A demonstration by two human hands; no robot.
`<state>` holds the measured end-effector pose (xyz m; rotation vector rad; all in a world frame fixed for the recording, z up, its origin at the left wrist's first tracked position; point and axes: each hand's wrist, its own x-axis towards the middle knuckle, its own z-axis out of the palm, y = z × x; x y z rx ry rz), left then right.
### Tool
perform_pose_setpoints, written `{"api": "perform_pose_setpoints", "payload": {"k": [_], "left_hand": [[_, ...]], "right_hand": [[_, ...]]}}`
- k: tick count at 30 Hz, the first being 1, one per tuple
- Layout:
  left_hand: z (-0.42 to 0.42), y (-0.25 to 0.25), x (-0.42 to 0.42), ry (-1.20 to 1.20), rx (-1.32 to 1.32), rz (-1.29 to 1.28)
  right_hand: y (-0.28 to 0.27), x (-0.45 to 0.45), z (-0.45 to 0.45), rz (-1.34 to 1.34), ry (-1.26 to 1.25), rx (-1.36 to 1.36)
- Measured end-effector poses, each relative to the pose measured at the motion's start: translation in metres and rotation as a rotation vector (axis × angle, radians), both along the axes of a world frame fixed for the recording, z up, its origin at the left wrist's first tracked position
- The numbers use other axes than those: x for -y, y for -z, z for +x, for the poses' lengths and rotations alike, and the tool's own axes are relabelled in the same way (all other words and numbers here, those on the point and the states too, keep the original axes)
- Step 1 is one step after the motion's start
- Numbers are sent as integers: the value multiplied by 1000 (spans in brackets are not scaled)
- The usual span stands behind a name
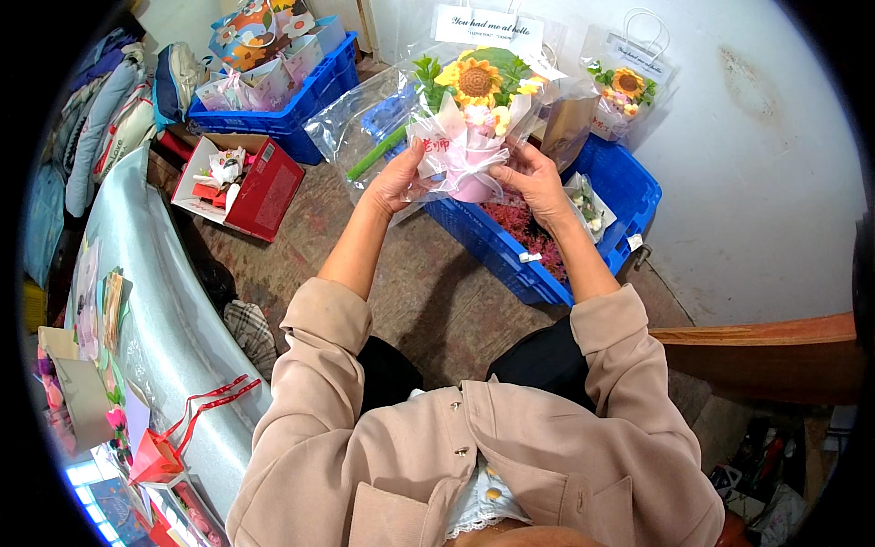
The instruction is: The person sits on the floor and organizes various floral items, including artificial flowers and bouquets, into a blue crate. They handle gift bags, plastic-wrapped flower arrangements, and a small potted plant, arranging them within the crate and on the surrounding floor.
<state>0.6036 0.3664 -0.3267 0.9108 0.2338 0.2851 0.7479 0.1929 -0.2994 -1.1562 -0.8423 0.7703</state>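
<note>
Between my two hands is a small crocheted sunflower bouquet in pink-and-white wrapping with a white ribbon bow. My left hand grips the left edge of its wrapping, which bears red writing. On the other side, my right hand pinches the wrapping near the bow with thumb and fingers. Clear plastic film spreads out to the left of the bouquet; whether it encloses the flowers is hard to tell. Behind it stands a clear gift bag with a white printed card.
Under my forearms sits a blue plastic crate with reddish artificial foliage. Another bagged sunflower bouquet stands by the wall. At left are a red box, a second blue crate with gift bags, and a silvery covered surface.
</note>
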Motion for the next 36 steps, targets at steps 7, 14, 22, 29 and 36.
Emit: {"api": "perform_pose_setpoints", "payload": {"k": [7,14,22,29,36], "left_hand": [[-1,-4,2,-11,-15,-2],[2,5,-2,12,-5,-18],[4,5,-2,26,27,-36],[3,6,-2,28,24,-64],[6,9,-3,25,0,-57]], "right_hand": [[0,0,0,-7,7,7],[-4,1,-3,-22,20,-2],[-3,1,-1,-14,31,5],[-5,1,-2,-31,26,8],[-3,3,0,-33,15,15]]}}
